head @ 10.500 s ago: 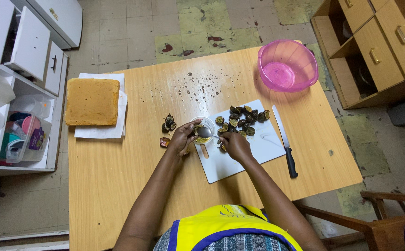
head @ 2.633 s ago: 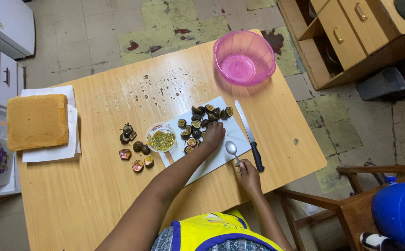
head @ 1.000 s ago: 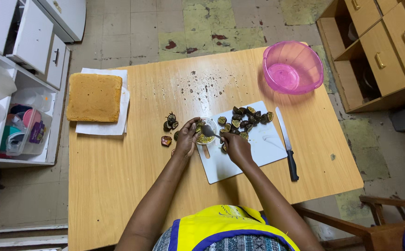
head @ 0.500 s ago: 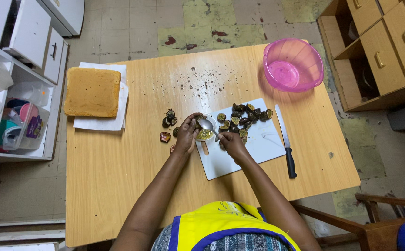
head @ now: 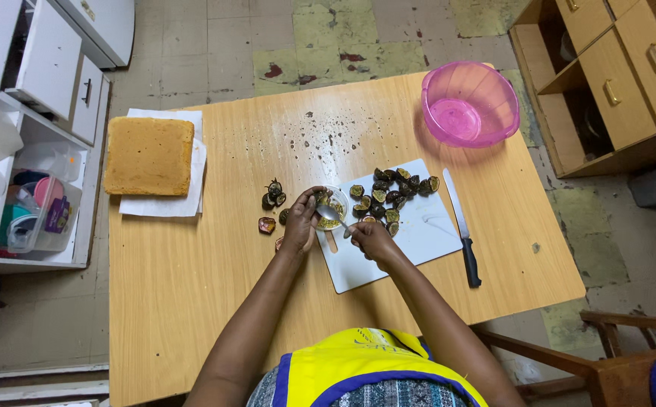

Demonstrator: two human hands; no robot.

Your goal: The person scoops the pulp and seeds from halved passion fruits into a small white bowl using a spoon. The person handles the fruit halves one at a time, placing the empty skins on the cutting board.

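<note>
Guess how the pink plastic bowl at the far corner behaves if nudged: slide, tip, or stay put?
The pink bowl looks thin, translucent and empty, so probably light and quick to slide on the smooth wooden table. Its wide mouth and flat base suggest it would not tip easily. It sits near the table edge, so a hard push might send it off.

Left hand [head: 300, 221] curls over something at the small bowl [head: 333, 205]; too tiny to tell what the fingers [head: 307, 202] pinch; spoon [head: 329, 214] handle vanishes inside the right hand [head: 371, 238]; a fruit shell [head: 279, 243] peeks half-hidden beside the left wrist; near worktop [head: 177, 301] edge cut off below.
</note>
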